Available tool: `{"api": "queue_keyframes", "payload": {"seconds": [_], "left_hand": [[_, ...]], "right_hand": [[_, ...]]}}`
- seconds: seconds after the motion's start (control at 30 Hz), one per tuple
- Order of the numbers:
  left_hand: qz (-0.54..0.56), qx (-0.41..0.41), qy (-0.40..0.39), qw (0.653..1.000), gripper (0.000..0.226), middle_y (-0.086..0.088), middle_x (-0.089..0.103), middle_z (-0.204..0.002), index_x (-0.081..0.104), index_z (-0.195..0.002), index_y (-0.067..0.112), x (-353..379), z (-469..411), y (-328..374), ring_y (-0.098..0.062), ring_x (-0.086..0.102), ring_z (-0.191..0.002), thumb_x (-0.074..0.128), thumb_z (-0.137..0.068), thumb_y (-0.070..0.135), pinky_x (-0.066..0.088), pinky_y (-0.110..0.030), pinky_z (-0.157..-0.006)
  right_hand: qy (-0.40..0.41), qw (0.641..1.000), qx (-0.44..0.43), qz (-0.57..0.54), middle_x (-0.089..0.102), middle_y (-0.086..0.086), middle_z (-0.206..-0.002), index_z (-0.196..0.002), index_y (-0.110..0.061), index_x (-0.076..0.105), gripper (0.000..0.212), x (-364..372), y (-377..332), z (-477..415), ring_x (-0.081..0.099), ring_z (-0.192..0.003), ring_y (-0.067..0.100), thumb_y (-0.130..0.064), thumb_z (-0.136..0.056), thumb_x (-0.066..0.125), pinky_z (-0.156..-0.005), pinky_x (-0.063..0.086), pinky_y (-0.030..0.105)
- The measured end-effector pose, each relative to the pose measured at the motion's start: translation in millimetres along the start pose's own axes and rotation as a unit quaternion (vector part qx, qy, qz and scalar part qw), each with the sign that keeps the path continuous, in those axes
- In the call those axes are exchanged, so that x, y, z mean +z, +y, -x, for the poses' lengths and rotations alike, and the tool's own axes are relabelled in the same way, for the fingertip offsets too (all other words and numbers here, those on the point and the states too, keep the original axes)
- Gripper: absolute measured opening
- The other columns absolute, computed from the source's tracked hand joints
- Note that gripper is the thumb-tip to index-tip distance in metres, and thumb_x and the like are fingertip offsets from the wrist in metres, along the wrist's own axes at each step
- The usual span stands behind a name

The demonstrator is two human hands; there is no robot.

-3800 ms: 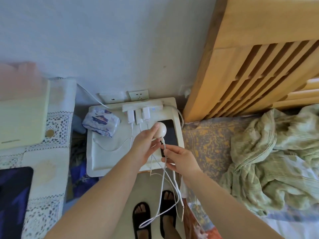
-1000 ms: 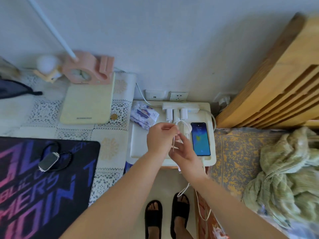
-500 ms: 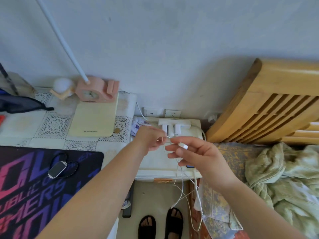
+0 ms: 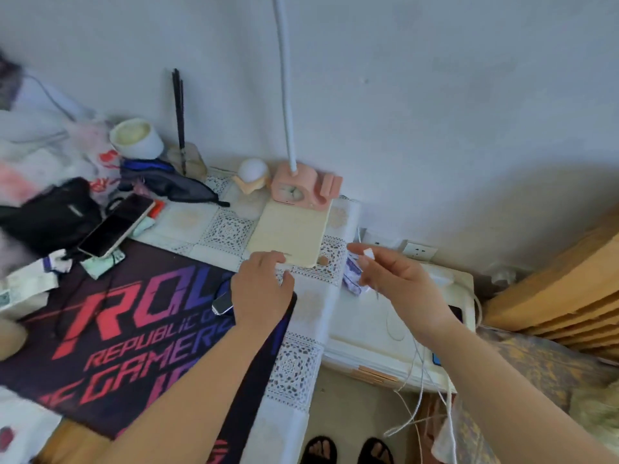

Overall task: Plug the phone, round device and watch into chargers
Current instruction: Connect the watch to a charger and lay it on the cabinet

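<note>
Reaching over the dark printed gaming mat (image 4: 110, 333) on the worktop (image 4: 294, 373), our left hand (image 4: 261, 289) hangs with fingers loosely spread just above the small silver-cased watch (image 4: 222, 305), which sits at its nine o'clock edge. Our right hand (image 4: 398, 279) pinches a small white charger plug (image 4: 368, 253) between thumb and forefinger, thin white cables (image 4: 418, 383) trailing toward six o'clock over the white bedside cabinet (image 4: 368, 333).
</note>
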State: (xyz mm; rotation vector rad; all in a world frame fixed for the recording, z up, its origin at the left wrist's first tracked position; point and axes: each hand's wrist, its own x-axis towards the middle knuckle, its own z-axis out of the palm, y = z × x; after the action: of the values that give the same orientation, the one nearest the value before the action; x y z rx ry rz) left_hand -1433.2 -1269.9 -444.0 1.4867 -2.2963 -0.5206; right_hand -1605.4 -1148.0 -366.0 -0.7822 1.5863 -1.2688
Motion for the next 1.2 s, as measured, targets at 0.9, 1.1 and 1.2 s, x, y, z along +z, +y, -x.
{"api": "queue_keyframes", "payload": {"seconds": [0.9,1.1,1.2], "left_hand": [[0.321,-0.299,0.023,0.898,0.021,0.01,0.064,-0.085,0.061,-0.087,0.027,-15,30,-53,-0.014,0.063,-0.087,0.077,-0.076,0.035,0.047,-0.028,-0.076],[0.589,-0.305,-0.163,0.73,0.036,-0.002,0.067,-0.107,0.061,-0.118,0.011,1,8,26,-0.013,0.055,-0.098,0.066,-0.087,0.027,0.041,-0.019,-0.079],[0.638,-0.277,-0.222,0.683,0.029,-0.001,0.068,-0.108,0.062,-0.119,0.015,10,7,68,-0.011,0.06,-0.1,0.056,-0.093,0.026,0.04,-0.024,-0.088]], "right_hand": [[-0.016,0.994,0.098,0.042,0.075,-0.001,-0.07,-0.083,-0.014,0.075,0.004,31,28,-7,0.064,-0.062,0.006,-0.016,-0.081,0.073,-0.074,0.053,0.025],[0.06,0.993,0.089,0.04,0.073,-0.004,-0.066,-0.074,-0.018,0.073,0.005,6,28,2,0.061,-0.059,0.005,-0.016,-0.076,0.077,-0.067,0.05,0.02],[0.116,0.99,0.075,0.036,0.071,-0.002,-0.066,-0.076,-0.012,0.073,0.004,-15,28,7,0.059,-0.057,0.004,-0.014,-0.076,0.076,-0.062,0.047,0.016]]}}
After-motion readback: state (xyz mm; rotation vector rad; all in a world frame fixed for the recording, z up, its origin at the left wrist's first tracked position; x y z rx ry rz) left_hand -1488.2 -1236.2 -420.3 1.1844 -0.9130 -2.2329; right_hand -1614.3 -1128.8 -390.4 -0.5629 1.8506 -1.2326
